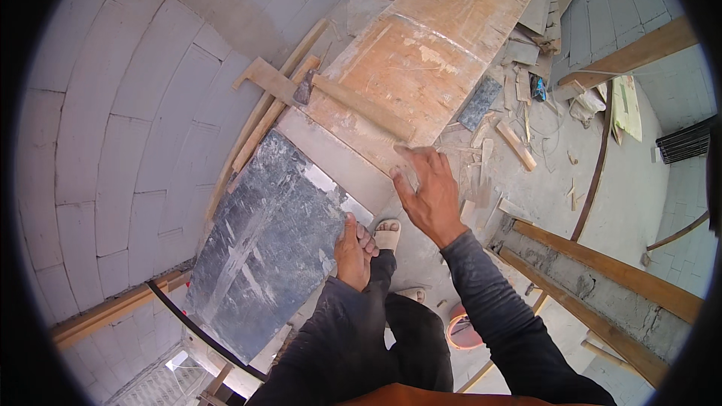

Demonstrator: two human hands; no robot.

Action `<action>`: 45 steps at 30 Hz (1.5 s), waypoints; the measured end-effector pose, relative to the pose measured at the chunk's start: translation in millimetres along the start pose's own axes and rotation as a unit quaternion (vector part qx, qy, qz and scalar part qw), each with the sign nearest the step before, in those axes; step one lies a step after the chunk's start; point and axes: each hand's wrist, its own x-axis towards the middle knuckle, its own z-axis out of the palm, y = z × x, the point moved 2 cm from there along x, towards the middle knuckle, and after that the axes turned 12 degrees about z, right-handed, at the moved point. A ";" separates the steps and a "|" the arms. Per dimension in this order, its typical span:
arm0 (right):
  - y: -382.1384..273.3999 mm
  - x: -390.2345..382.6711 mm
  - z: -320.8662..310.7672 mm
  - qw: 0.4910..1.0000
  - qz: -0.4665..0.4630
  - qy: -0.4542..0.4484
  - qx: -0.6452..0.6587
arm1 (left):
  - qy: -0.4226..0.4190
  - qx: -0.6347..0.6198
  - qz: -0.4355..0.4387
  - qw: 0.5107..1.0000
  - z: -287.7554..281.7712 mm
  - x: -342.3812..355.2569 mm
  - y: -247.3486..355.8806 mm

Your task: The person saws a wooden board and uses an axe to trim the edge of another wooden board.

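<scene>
My left hand (353, 252) has its fingers curled round the right edge of a dark, scuffed board (267, 233). My right hand (425, 192) is raised to the right of it, fingers apart and slightly bent, near the lower edge of a worn plywood sheet (444, 15); whether the fingertips touch it I cannot tell. A pale strip of board (331, 158) lies between the dark board and the plywood. A wooden batten (365, 109) lies across the plywood, with a small dark wedge-shaped object (304, 90) at its left end.
A block wall (128, 143) runs along the left, with long timbers (248, 143) beside it. Offcuts (515, 143) litter the concrete floor (624, 180) at right. An orange bucket (464, 331) stands near my legs. A timber-edged concrete beam (587, 278) runs along the lower right.
</scene>
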 end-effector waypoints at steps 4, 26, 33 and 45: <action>17.6 118.8 58.7 0.977 0.004 -0.053 -0.207 | 0.005 0.050 0.018 0.999 -12.4 12.8 23.5; 81.8 110.6 -143.1 0.706 0.368 -0.487 0.360 | -0.232 0.067 -0.199 0.950 219.1 13.4 16.5; 145.2 153.4 -198.3 0.756 0.398 -0.418 0.308 | -0.287 -0.005 -0.240 0.927 332.9 22.8 -8.7; 166.0 239.8 -254.8 0.789 0.400 -0.335 0.324 | -0.429 0.398 0.090 0.806 449.7 91.4 61.0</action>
